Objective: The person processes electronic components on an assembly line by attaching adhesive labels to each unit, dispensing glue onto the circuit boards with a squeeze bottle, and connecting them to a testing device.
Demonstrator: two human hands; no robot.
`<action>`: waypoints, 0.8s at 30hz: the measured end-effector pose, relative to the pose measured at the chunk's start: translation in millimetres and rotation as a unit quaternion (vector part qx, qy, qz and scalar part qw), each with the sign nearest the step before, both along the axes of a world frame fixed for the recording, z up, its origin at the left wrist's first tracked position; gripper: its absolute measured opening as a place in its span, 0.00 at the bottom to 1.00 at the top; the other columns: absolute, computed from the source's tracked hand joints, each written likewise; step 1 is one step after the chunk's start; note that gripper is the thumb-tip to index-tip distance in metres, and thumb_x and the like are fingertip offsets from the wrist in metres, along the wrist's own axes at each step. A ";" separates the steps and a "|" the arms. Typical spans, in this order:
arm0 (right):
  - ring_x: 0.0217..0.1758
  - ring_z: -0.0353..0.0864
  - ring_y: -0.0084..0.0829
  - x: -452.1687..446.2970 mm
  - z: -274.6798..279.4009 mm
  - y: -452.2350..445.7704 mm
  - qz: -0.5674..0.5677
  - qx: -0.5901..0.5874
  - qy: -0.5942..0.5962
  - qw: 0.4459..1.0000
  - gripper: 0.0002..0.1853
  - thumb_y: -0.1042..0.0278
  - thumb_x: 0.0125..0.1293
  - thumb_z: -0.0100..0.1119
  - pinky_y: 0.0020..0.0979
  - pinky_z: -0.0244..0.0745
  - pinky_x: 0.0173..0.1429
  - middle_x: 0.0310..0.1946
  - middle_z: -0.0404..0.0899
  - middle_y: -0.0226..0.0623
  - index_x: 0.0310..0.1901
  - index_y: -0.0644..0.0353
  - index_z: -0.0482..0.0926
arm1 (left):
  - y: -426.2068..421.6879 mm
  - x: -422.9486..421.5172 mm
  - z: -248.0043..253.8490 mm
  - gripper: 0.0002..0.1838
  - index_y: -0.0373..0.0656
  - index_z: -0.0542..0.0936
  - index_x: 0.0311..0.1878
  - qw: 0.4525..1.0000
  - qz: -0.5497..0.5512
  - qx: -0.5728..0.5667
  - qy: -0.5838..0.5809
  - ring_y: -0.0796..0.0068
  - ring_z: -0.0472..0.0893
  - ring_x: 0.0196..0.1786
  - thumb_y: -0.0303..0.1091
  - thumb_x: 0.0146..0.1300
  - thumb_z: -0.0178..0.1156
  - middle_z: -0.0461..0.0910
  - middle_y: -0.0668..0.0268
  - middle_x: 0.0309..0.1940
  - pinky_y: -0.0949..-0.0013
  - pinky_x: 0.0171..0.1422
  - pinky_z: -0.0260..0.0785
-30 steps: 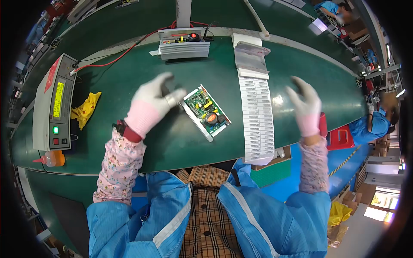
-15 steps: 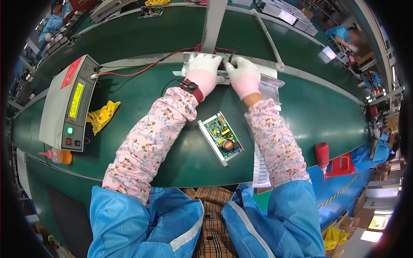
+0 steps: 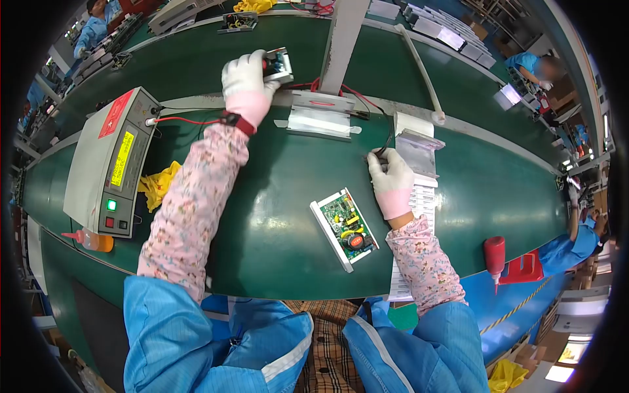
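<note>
My gloved left hand (image 3: 247,77) is closed around a circuit board in a metal frame (image 3: 280,68), held over the far rail of the bench. My gloved right hand (image 3: 392,171) pinches a black cable (image 3: 388,139) to the right of the middle; the cable's tip is hidden by the fingers. Between the hands, at the rail, sits a metal bracket (image 3: 321,118) with white tape on it. Nearer to me, a second circuit board (image 3: 346,229) in a white metal frame lies on the green bench, apart from both hands.
A tester (image 3: 108,164) with a lit yellow display stands at left, its red lead running to the post (image 3: 344,49). A yellow cloth (image 3: 157,187) lies beside it. Label sheets (image 3: 424,203) and metal profiles (image 3: 419,147) are at right, a red bottle (image 3: 495,255) farther right. Other people work nearby.
My left hand has lifted a circuit board away from the bracket, to the left and farther out. My right hand has come back toward me and right with the black cable, uncovering the bracket.
</note>
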State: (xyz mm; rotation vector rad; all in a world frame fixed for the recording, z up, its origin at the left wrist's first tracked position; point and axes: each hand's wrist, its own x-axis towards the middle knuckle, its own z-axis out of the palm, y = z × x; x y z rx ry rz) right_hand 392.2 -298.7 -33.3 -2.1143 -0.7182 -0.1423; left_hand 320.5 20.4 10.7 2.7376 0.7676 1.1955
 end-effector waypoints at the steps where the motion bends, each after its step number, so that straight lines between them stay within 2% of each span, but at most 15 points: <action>1: 0.23 0.72 0.21 -0.3 0.6 0.2 -0.003 -0.004 -0.004 1.000 0.09 0.67 0.67 0.66 0.25 0.69 0.30 0.28 0.84 0.31 0.42 0.64 0.85 | 20.2 7.3 -5.2 0.29 0.45 0.79 0.56 0.999 0.018 0.023 0.035 0.53 0.80 0.50 0.37 0.48 0.73 0.83 0.60 0.46 0.53 0.61 0.70; 3: 0.23 0.73 0.22 1.6 2.3 2.1 -0.009 -0.013 -0.012 1.000 0.08 0.68 0.66 0.67 0.25 0.69 0.30 0.28 0.85 0.31 0.41 0.64 0.85 | 45.6 17.6 -16.1 0.31 0.45 0.78 0.60 0.991 0.053 0.068 0.105 0.52 0.79 0.54 0.35 0.50 0.72 0.83 0.59 0.52 0.52 0.62 0.71; 8: 0.23 0.73 0.22 2.3 1.2 0.6 -0.003 -0.025 -0.025 0.999 0.08 0.68 0.66 0.67 0.25 0.69 0.30 0.27 0.85 0.31 0.40 0.64 0.85 | 47.6 18.7 -32.7 0.29 0.47 0.79 0.58 0.990 0.015 0.130 0.048 0.52 0.80 0.53 0.34 0.49 0.71 0.83 0.61 0.50 0.51 0.62 0.70; 10: 0.23 0.73 0.22 0.2 1.8 0.2 -0.003 -0.027 -0.020 0.999 0.08 0.68 0.66 0.67 0.25 0.69 0.30 0.27 0.85 0.32 0.40 0.64 0.85 | 2.8 5.0 -11.5 0.25 0.46 0.81 0.55 0.996 -0.050 0.065 0.034 0.51 0.80 0.53 0.33 0.50 0.70 0.83 0.59 0.52 0.52 0.62 0.70; 11: 0.23 0.73 0.22 0.0 3.4 0.5 -0.003 -0.029 -0.018 0.999 0.08 0.68 0.66 0.67 0.25 0.69 0.30 0.28 0.85 0.32 0.40 0.64 0.85 | -21.2 -11.3 4.0 0.23 0.46 0.83 0.52 0.983 -0.179 -0.007 0.044 0.53 0.79 0.53 0.35 0.50 0.71 0.83 0.59 0.51 0.53 0.62 0.71; 12: 0.23 0.73 0.22 -0.2 4.9 0.6 -0.004 -0.031 -0.017 0.999 0.08 0.68 0.66 0.67 0.25 0.69 0.30 0.28 0.85 0.32 0.40 0.64 0.85 | -51.1 -34.3 17.3 0.23 0.46 0.83 0.52 0.957 -0.262 -0.090 0.083 0.53 0.79 0.53 0.35 0.50 0.72 0.83 0.60 0.51 0.54 0.62 0.71; 13: 0.23 0.73 0.22 -0.3 5.4 0.4 -0.006 -0.033 -0.016 0.999 0.08 0.68 0.66 0.66 0.25 0.69 0.30 0.28 0.85 0.32 0.40 0.64 0.85 | -78.3 -56.8 25.0 0.23 0.45 0.84 0.52 0.916 -0.341 -0.172 0.121 0.54 0.79 0.54 0.36 0.51 0.73 0.83 0.61 0.50 0.54 0.61 0.72; 15: 0.23 0.73 0.22 1.0 3.4 1.2 -0.004 -0.032 -0.017 0.999 0.08 0.68 0.66 0.67 0.25 0.69 0.30 0.27 0.85 0.32 0.40 0.64 0.86 | -109.4 -86.5 18.7 0.21 0.46 0.84 0.48 0.810 -0.516 -0.210 0.184 0.57 0.79 0.51 0.38 0.51 0.75 0.83 0.64 0.46 0.54 0.63 0.71; 16: 0.23 0.73 0.22 2.6 2.0 2.7 -0.003 -0.028 -0.020 0.999 0.08 0.68 0.66 0.67 0.25 0.69 0.30 0.27 0.85 0.32 0.40 0.64 0.86 | -123.8 -98.7 13.9 0.21 0.46 0.84 0.48 0.807 -0.518 -0.214 0.185 0.57 0.79 0.51 0.38 0.51 0.75 0.83 0.64 0.46 0.54 0.63 0.71; 18: 0.23 0.72 0.21 2.5 -1.7 -0.1 -0.003 -0.023 -0.024 0.999 0.08 0.68 0.65 0.68 0.25 0.69 0.29 0.26 0.84 0.32 0.39 0.64 0.86 | -148.1 -117.7 3.8 0.18 0.48 0.84 0.46 0.835 -0.518 -0.088 0.167 0.59 0.78 0.50 0.39 0.51 0.74 0.83 0.66 0.44 0.56 0.66 0.68; 19: 0.23 0.72 0.21 1.3 -1.6 -4.3 -0.005 -0.030 -0.020 0.999 0.08 0.68 0.65 0.68 0.25 0.69 0.29 0.26 0.84 0.32 0.39 0.64 0.86 | -154.8 -121.4 0.6 0.18 0.48 0.84 0.46 0.832 -0.520 -0.095 0.166 0.59 0.78 0.50 0.39 0.51 0.74 0.83 0.66 0.44 0.56 0.66 0.68; 23: 0.23 0.71 0.20 -5.6 15.5 -16.9 0.035 -0.057 -0.005 0.998 0.09 0.68 0.65 0.68 0.24 0.68 0.29 0.24 0.83 0.31 0.40 0.66 0.87 | -173.6 -130.9 -9.6 0.14 0.48 0.83 0.42 0.902 -0.412 -0.072 0.110 0.59 0.78 0.48 0.38 0.52 0.73 0.81 0.66 0.40 0.57 0.65 0.67; 24: 0.23 0.71 0.20 -11.4 20.2 -22.2 0.035 -0.062 -0.003 0.997 0.09 0.68 0.65 0.68 0.24 0.68 0.29 0.24 0.83 0.31 0.40 0.66 0.87 | -177.8 -131.4 -11.4 0.14 0.48 0.83 0.42 0.901 -0.413 -0.077 0.108 0.59 0.78 0.48 0.38 0.52 0.73 0.81 0.66 0.40 0.57 0.65 0.67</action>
